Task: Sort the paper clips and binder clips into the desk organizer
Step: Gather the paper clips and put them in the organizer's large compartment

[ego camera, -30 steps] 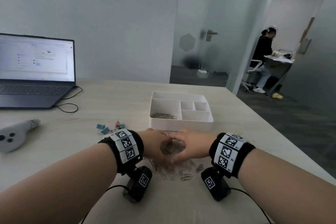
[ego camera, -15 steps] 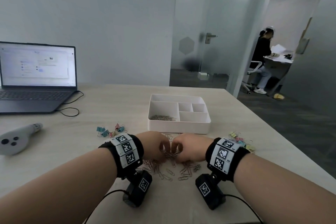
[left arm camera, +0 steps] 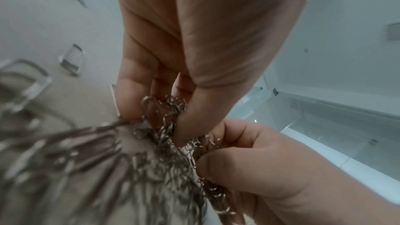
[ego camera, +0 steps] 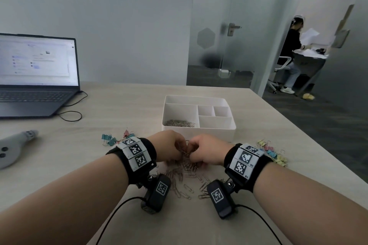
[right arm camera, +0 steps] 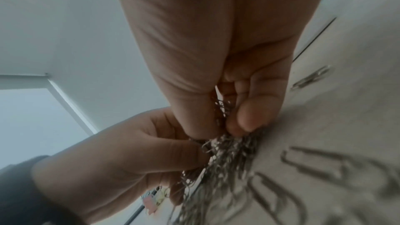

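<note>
Steel paper clips [ego camera: 186, 162] lay heaped between the hands; the left hand [ego camera: 166, 148] and right hand [ego camera: 207, 151] each pinched a tangled bunch. The gathering step looked under way; next, a lift into the desk organizer [ego camera: 199, 137] just beyond, whose one compartment held clips. Two binder-clip clusters flanked the wrists.

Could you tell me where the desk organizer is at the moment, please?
In the head view the white desk organizer sits centre-table just beyond both hands, with paper clips in its near-left compartment.
</note>
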